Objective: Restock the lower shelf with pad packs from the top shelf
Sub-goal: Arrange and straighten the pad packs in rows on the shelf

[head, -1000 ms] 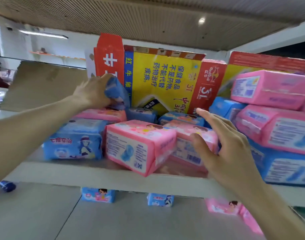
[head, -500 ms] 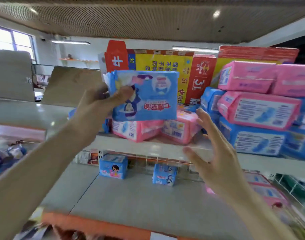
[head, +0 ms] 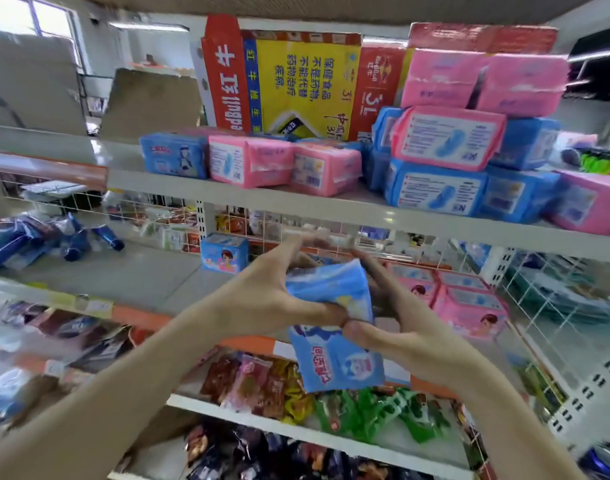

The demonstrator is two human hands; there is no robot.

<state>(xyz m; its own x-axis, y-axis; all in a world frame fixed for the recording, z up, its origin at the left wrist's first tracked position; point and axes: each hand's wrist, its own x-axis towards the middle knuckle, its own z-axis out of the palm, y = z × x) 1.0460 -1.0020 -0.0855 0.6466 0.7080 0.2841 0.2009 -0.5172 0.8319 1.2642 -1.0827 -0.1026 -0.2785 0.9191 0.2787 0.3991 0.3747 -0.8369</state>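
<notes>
1. left hand [head: 262, 301]: thumb and fingers pinch the blue pad pack [head: 336, 362].
2. right hand [head: 412, 336]: thumb and fingers grip its opposite side.
3. pack position: mid-air, in front of the lower shelf [head: 140, 275], below the top shelf [head: 296, 199].

pad packs [head: 250, 162] on top shelf [head: 331, 204]

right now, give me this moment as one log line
left hand: grips blue pad pack | right hand: grips same pack | lower shelf: pack not yet placed

Shop — metal shelving [head: 296, 199] w/ stacked pad packs [head: 438, 136]; snack bags [head: 262, 382] below
</notes>
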